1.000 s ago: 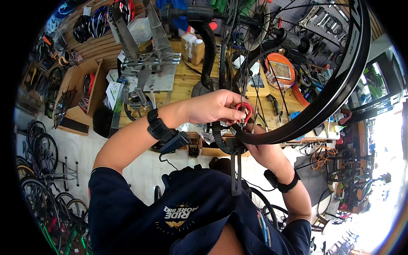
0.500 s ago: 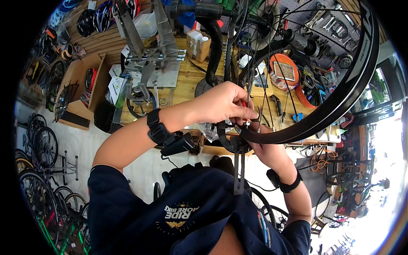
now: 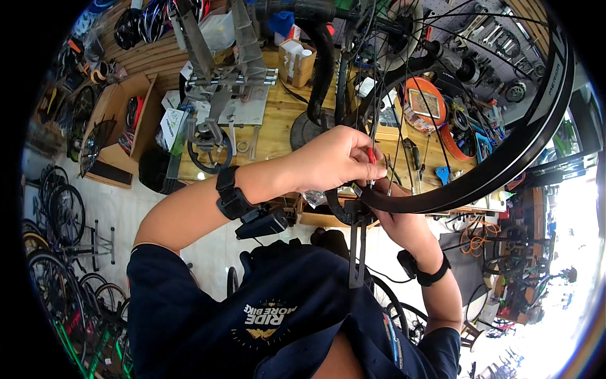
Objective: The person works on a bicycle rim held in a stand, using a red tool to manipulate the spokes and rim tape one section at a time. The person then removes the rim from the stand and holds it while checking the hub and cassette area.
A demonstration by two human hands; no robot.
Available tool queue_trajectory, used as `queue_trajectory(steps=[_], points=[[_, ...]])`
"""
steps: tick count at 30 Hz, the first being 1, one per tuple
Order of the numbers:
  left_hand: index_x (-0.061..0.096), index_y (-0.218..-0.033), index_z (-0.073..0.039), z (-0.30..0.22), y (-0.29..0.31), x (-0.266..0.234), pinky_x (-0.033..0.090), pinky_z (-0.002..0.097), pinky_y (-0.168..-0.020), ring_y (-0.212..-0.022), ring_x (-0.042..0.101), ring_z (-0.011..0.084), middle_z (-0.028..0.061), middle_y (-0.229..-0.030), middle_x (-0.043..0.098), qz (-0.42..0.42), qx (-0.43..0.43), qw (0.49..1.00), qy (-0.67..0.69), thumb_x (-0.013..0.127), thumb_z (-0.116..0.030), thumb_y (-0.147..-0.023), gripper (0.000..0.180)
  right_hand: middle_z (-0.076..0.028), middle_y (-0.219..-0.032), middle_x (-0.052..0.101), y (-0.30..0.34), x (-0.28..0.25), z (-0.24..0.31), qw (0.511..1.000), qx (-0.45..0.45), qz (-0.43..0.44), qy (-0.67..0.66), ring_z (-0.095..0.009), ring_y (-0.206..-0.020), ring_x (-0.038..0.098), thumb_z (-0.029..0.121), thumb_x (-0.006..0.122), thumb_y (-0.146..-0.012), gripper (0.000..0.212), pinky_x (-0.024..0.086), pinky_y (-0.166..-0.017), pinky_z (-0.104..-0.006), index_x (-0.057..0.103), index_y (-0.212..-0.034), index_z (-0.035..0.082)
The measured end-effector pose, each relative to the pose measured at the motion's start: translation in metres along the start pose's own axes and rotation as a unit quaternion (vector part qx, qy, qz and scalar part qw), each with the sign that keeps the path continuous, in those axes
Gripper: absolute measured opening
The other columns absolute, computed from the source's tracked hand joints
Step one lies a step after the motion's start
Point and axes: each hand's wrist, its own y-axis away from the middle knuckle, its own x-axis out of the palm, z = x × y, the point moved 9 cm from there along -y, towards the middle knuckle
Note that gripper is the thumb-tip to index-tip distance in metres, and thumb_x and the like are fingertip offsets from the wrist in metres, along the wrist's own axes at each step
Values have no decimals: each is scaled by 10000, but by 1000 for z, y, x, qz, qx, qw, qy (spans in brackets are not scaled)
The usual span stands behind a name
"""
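A bicycle wheel (image 3: 464, 193) with a black rim and thin spokes hangs in front of me, at the right of centre. It sits in a truing stand, whose slotted black bracket (image 3: 358, 249) shows below the rim. My left hand (image 3: 350, 161) is closed at the inner side of the rim. Thumb and fingers pinch a small red spoke wrench (image 3: 371, 154) beside a spoke, and its lower end is hidden. From below, my right hand (image 3: 401, 224) reaches up round the rim. Its fingers curl beside the spokes, partly covered by the rim.
Behind the wheel is a wooden workbench (image 3: 278, 136) with a metal stand (image 3: 237, 95), a small carton (image 3: 297, 62) and an orange round tray (image 3: 424, 120). Hand tools hang on the back wall. An open cardboard box (image 3: 123, 136) and several bicycles (image 3: 63, 208) stand at left.
The rim sits slightly farther right, and its label has moved down. The red wrench shows more clearly between my left fingers. Both hands remain at the same part of the rim.
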Motion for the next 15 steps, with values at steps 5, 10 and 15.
queue_trajectory(steps=[5,10,15], points=[[604,-960,36,0,14,-6,465,230,-638,-718,562,58,23,-803,627,-107,5,984,-140,723,-176,-880,255,-117,-829,644,-1,3,-1,1000,0,14,17,-204,-722,635,39,615,-906,213,500,-649,-318,603,-1117,12],[648,-867,61,-16,13,-10,462,264,-594,-661,567,88,75,-732,647,-110,-11,957,-270,710,-253,-881,320,-127,-822,639,-2,1,0,999,-7,1,32,-235,-710,637,39,610,-907,207,498,-636,-333,607,-1113,22],[666,-897,61,-10,3,-11,469,295,-604,-663,587,116,114,-731,659,-46,21,969,-240,702,-285,-885,348,-133,-814,634,-1,2,0,1000,-6,4,23,-250,-702,638,42,607,-910,203,494,-632,-337,610,-1112,24]])
